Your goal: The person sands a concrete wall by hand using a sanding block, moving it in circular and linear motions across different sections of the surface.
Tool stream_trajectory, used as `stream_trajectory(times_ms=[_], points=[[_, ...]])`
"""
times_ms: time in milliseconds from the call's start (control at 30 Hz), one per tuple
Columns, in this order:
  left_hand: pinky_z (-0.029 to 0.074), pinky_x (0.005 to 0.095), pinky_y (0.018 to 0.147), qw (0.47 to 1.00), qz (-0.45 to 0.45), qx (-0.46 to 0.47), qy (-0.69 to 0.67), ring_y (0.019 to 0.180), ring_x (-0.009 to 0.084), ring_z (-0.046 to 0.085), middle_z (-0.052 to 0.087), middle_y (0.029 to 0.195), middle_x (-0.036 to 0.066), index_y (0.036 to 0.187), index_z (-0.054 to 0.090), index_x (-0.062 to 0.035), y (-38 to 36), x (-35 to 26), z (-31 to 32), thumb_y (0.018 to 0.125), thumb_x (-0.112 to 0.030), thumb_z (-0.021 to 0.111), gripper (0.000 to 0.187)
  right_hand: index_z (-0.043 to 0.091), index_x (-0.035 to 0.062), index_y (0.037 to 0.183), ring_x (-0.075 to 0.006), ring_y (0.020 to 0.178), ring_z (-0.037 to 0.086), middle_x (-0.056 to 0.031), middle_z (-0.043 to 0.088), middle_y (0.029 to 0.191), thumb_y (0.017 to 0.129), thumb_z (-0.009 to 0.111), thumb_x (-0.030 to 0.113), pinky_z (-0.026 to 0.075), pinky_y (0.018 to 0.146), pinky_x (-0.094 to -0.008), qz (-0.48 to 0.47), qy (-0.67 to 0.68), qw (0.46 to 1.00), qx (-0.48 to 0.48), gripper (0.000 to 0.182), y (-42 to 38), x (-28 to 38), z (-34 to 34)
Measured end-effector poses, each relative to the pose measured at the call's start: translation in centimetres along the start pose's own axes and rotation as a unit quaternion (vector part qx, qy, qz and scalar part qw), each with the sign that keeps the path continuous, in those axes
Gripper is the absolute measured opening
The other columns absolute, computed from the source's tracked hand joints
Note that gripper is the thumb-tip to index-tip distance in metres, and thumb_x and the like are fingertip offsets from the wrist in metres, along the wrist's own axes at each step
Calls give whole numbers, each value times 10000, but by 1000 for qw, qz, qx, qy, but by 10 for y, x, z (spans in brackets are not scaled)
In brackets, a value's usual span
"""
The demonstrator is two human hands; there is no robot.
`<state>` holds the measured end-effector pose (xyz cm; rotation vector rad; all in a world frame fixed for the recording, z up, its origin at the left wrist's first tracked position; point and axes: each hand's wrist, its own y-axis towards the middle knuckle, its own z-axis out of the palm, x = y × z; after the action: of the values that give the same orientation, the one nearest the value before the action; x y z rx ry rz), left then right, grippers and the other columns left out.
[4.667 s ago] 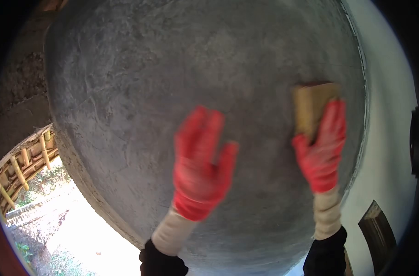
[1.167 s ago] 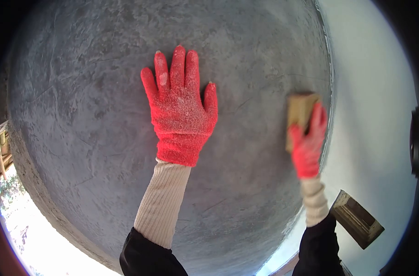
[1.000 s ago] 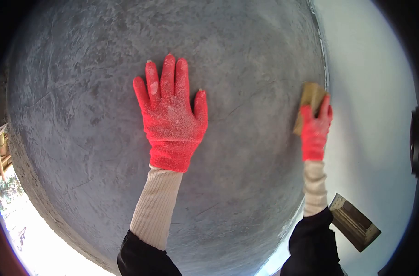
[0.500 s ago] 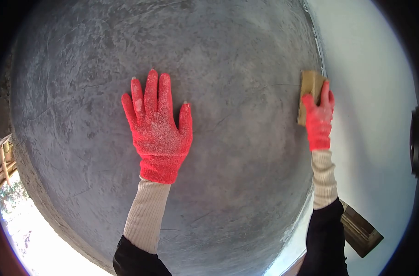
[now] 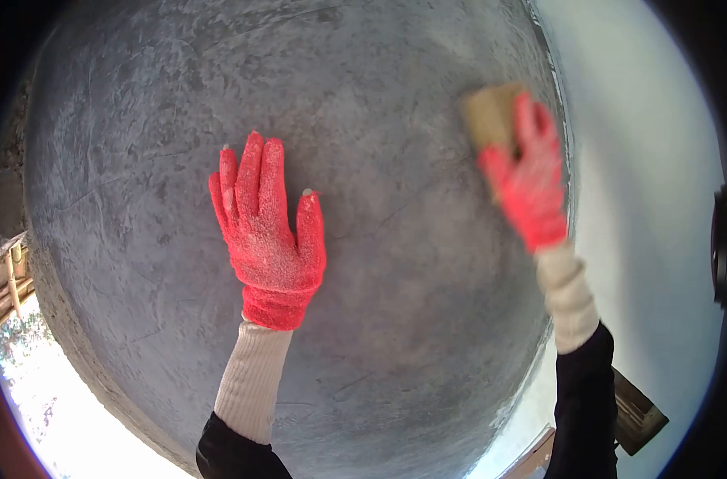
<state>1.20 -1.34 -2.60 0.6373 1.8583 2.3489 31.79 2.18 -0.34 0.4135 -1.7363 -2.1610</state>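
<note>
My left hand (image 5: 274, 243), in a red glove dusted with pale powder, rests flat against the grey plastered wall (image 5: 403, 303) with its fingers stretched out and nothing in it. Up at the right, my right hand (image 5: 532, 184), also red-gloved, is closed round a tan rectangular sanding block (image 5: 489, 116). The block lies against the wall surface, left of the corner. Both the hand and the block are smeared by motion, and the face of the block towards the wall is hidden.
A white wall (image 5: 643, 199) meets the grey one at a corner on the right. A dark object (image 5: 721, 246) sits at the far right edge. Behind my right sleeve shows a brown wooden-looking piece (image 5: 639, 411). Bright daylight and a slatted structure (image 5: 10, 279) appear at the left.
My right hand has moved the sanding block left and up, away from the corner, and the block has tilted. My left hand stays on the wall, its fingers slightly closer together.
</note>
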Motion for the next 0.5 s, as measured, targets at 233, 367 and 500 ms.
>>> stream_trajectory(times_ms=[233, 367, 500], points=[[204, 575, 1173, 1000, -4, -20, -19, 1415, 468, 329, 443, 1496, 203, 1431, 469, 9, -1, 4, 2, 905, -187, 573, 571, 456, 42, 1431, -502, 1214, 491, -317, 461, 1359, 750, 761, 328, 437, 1025, -524, -41, -31, 999, 12, 799, -14, 46, -1], [195, 548, 1188, 999, 4, -46, -28, 1434, 447, 311, 413, 1520, 211, 1448, 446, 27, -5, 7, 1, 958, -182, 436, 532, 494, 100, 1418, -492, 1280, 441, -283, 391, 1435, 646, 810, 347, 419, 1044, -534, -295, 146, 917, 224, 870, -78, 93, -12], [180, 570, 1185, 997, 14, -56, -52, 1424, 461, 322, 416, 1514, 224, 1439, 455, 31, -7, 12, 0, 946, -222, 451, 554, 486, 104, 1426, -455, 1250, 486, -269, 424, 1428, 703, 788, 334, 450, 1027, -514, -149, 37, 982, 107, 816, -19, 65, -7]])
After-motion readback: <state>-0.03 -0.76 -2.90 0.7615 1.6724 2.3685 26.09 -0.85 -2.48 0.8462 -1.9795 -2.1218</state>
